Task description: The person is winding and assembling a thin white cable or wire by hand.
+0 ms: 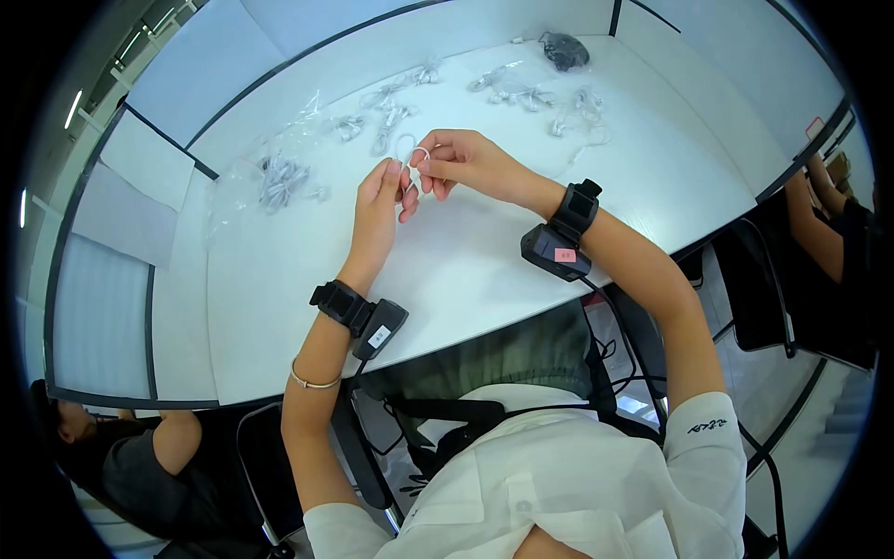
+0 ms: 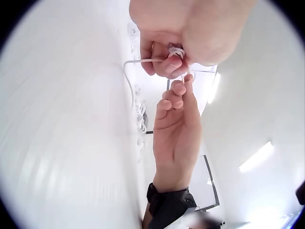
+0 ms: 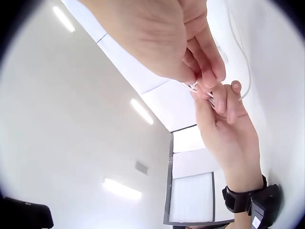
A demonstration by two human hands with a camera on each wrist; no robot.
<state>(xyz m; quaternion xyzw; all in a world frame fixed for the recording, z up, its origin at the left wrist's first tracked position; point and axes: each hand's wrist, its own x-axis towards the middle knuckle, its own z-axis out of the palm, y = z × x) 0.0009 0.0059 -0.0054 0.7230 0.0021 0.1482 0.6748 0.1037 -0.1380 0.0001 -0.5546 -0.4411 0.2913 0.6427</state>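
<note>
A thin white cable (image 1: 406, 143) loops up between the two hands over the table. The left hand (image 1: 377, 200) pinches a small bunch of it between thumb and fingers; in the left wrist view, several turns of the cable (image 2: 176, 51) show in that hand (image 2: 190, 33), and one length (image 2: 127, 78) hangs beside it. My right hand (image 1: 475, 166) pinches another part of the cable, its fingertips close to the left hand's. In the right wrist view the right hand (image 3: 162, 38) partly hides the bunch.
Bundled white cables in clear bags lie at the table's left (image 1: 284, 182), back middle (image 1: 386, 102) and back right (image 1: 521, 96). A dark bundle (image 1: 564, 52) is by the back wall. White partitions (image 1: 307, 74) surround the table (image 1: 447, 279). People sit at both sides.
</note>
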